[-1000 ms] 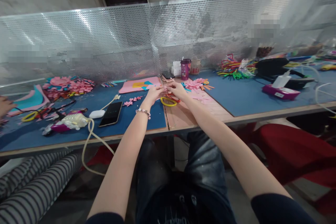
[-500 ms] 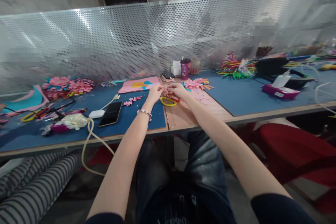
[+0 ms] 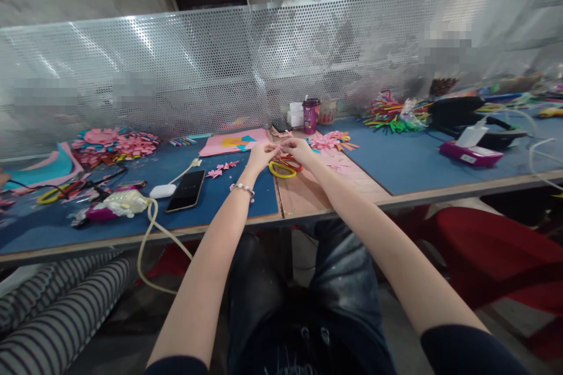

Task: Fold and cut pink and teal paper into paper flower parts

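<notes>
Both arms reach far out over the blue table. My left hand, with a bead bracelet on the wrist, and my right hand meet fingertip to fingertip, pinching a small pink paper piece between them. Yellow-handled scissors lie just under the hands. Small folded pink paper shapes lie to the left of my left hand. A pink paper flower sits to the right of my right hand.
A black phone, a white charger and a glue gun with cable lie at left. Pink sheets, a purple cup, paper flowers, coloured strips and a perforated metal screen stand behind. A person's striped sleeve is at lower left.
A person's hand at the far left edge has withdrawn out of view. My hands have stayed together on the pink piece, shifting only slightly.
</notes>
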`<state>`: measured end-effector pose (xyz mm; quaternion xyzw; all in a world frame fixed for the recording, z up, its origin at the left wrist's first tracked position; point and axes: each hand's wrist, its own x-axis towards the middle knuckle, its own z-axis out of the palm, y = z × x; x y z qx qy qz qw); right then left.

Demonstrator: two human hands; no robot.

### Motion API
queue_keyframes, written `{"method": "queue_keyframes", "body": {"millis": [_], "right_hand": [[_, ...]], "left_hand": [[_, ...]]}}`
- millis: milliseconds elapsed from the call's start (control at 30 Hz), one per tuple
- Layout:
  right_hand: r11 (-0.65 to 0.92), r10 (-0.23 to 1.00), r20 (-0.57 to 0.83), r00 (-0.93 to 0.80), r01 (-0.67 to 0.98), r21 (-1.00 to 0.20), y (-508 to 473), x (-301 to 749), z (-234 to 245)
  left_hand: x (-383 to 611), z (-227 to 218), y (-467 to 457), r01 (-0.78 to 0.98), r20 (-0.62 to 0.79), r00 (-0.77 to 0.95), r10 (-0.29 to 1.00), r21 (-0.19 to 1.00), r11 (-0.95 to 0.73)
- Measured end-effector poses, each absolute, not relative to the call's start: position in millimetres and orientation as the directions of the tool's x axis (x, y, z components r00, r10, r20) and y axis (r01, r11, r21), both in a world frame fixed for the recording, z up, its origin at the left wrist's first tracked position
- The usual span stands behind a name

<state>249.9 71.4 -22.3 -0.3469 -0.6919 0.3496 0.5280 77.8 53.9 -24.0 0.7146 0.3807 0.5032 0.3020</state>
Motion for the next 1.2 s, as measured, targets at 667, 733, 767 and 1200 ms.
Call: {"method": "queue_keyframes", "body": {"millis": [667, 733, 767, 1200], "right_hand": [[0.540, 0.819, 0.508, -0.267, 0.059, -0.840, 61, 246, -15], [0.529, 0.833, 0.497, -0.244, 0.082, -0.845, 60, 246, -14], [0.518, 0.841, 0.488, -0.234, 0.089, -0.851, 60, 246, -14], [0.540, 0.834, 0.510, -0.211, 0.121, -0.833, 66, 249, -19]], "left_hand": [[77, -23, 54, 0.228, 0.486, 0.119, 0.866, 0.836, -0.500], [77, -22, 54, 0.255, 0.479, 0.118, 0.870, 0.832, -0.493], [77, -22, 54, 0.260, 0.474, 0.114, 0.873, 0.834, -0.486], [79, -18, 48, 0.187, 0.482, 0.152, 0.863, 0.844, -0.504]]}}
